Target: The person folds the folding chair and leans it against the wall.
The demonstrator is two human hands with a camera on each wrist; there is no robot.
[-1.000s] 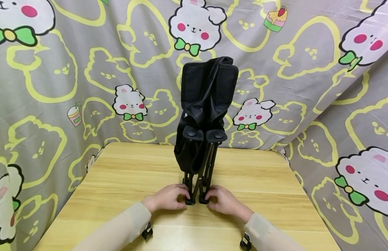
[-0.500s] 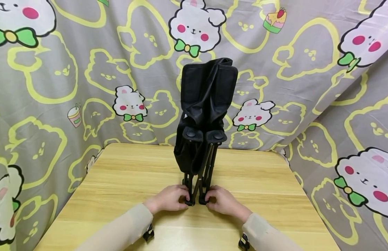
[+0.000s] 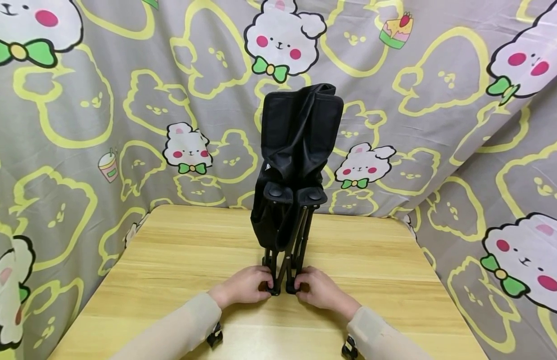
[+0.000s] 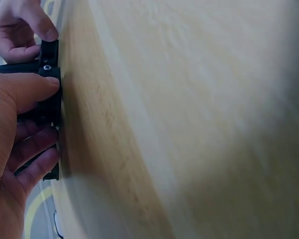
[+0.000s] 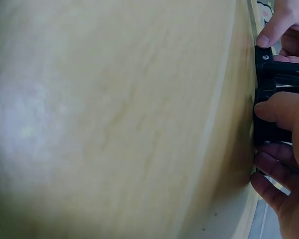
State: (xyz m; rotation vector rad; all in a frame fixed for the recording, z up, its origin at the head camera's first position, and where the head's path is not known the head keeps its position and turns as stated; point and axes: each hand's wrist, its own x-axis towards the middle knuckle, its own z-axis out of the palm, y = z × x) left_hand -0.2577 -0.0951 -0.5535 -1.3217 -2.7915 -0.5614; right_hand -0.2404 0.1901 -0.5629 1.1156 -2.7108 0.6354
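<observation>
A folded black camping chair [image 3: 301,130] stands upright in the middle of the wooden table, its fabric bunched above thin dark legs. My left hand [image 3: 246,286] pinches the near left foot of the chair, its thumb lying along the black plastic foot [image 4: 50,94] in the left wrist view. On the other side, my right hand [image 3: 321,289] pinches the near right foot. The right wrist view shows that thumb pressed on a black foot [image 5: 269,127], with fingers at its far side. The two held feet stand close together. The rear legs are partly hidden.
The wooden table [image 3: 170,250] reaches back to a grey curtain [image 3: 228,100] with rabbit prints, which also hangs along both sides. A black clip-like piece hangs beneath each sleeve cuff.
Almost nothing differs. Both hands keep their hold on the chair's feet, and the whole view shifts very slightly.
</observation>
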